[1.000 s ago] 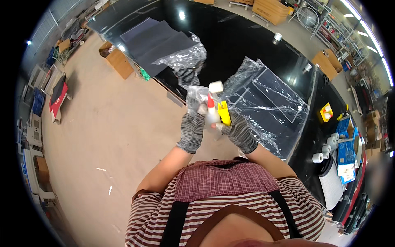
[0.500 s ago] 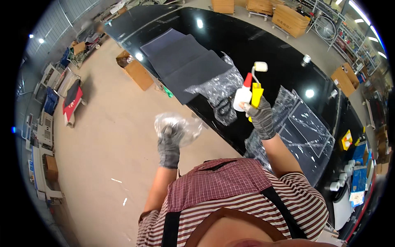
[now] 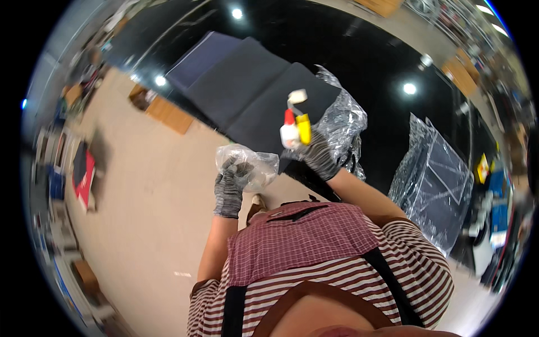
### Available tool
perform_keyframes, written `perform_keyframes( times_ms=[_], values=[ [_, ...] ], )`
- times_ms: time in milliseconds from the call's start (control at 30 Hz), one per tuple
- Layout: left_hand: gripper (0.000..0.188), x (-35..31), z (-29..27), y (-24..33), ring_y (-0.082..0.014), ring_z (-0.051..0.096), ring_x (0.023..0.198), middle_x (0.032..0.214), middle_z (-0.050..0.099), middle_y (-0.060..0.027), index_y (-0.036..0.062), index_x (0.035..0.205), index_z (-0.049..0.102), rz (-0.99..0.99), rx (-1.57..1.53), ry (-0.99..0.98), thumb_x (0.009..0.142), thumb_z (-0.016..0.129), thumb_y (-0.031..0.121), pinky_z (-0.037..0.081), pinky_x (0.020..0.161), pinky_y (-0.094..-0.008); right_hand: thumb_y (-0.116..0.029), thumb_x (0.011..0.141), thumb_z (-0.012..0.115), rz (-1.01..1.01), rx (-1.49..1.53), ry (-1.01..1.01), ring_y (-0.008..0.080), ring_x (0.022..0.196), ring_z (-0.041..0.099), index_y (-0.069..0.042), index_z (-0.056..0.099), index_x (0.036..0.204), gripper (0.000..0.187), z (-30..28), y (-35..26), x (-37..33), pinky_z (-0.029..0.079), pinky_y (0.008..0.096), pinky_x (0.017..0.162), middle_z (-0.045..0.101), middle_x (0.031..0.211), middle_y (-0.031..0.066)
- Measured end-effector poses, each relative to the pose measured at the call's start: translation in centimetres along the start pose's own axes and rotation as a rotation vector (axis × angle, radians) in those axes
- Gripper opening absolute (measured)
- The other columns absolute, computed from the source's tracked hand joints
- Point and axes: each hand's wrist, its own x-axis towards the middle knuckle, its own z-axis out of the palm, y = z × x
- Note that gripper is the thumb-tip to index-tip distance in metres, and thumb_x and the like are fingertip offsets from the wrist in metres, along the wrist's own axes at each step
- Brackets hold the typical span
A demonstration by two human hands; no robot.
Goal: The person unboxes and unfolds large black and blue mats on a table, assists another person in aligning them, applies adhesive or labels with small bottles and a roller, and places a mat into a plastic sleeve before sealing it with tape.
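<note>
Clear plastic bag point(image 3: 263, 168) is gripped in the left hand point(image 3: 228, 195), beside the black table point(image 3: 384, 98); red-tipped bottle point(image 3: 289, 135) and yellow-handled roller point(image 3: 304, 130) are clasped together in the right hand point(image 3: 319, 155), near the dark sheets point(image 3: 236, 73). Bottle is best held upright, roller clear of the sheets.

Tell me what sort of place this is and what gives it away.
Most likely a workshop or small factory floor: a large black worktable bears dark sheets and a flat bundle in clear plastic wrap, and a cardboard box is beside it.
</note>
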Motion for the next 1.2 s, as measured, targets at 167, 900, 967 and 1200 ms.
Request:
perform_keyframes(
  times_ms=[167, 900, 967, 1200],
  values=[
    [0.035, 9.0, 1.0, 3.1, -0.0248, 0.057, 0.102, 0.110, 0.059, -0.0134, -0.0003, 0.116, 0.054, -0.259, 0.083, -0.226, 0.086, 0.059, 0.017, 0.048, 0.088, -0.0392, -0.021, 0.073, 0.072, 0.161, -0.347, 0.349, 0.0181, 0.077, 0.058, -0.001, 0.053, 0.108, 0.045, -2.1, 8.7, -0.2, 0.048, 0.0320, 0.071, 0.062, 0.088, 0.0094],
    [0.039, 25.7, 7.5, 4.5, -0.0178, 0.058, 0.093, 0.106, 0.059, -0.0082, 0.0062, 0.111, 0.058, 0.603, 1.448, -1.001, 0.076, 0.071, 0.017, 0.047, 0.083, -0.0305, -0.025, 0.070, 0.078, 0.202, -0.211, 0.671, 0.0143, 0.079, 0.059, 0.000, 0.057, 0.108, 0.050, 2.6, 3.1, 2.0, 0.048, 0.0302, 0.072, 0.064, 0.087, 0.0075],
    [0.038, 23.3, 8.4, 3.2, -0.0125, 0.057, 0.090, 0.099, 0.061, -0.0062, 0.0044, 0.113, 0.057, 0.109, 1.086, -1.082, 0.080, 0.069, 0.018, 0.047, 0.079, -0.0254, -0.021, 0.071, 0.077, 0.191, -0.054, 0.651, 0.0132, 0.083, 0.058, -0.001, 0.055, 0.110, 0.049, 4.7, 3.3, 3.9, 0.048, 0.0287, 0.075, 0.063, 0.091, 0.0066],
    [0.042, 26.2, 7.7, 1.4, -0.0159, 0.058, 0.088, 0.097, 0.062, -0.0088, 0.0017, 0.111, 0.056, -0.213, 0.991, -1.116, 0.085, 0.063, 0.033, 0.047, 0.078, -0.0297, -0.023, 0.077, 0.073, 0.486, 0.100, 0.725, 0.0061, 0.069, 0.053, -0.006, 0.056, 0.112, 0.042, 8.1, 4.4, 6.6, 0.046, 0.0225, 0.062, 0.060, 0.085, 0.0002]
  ],
)
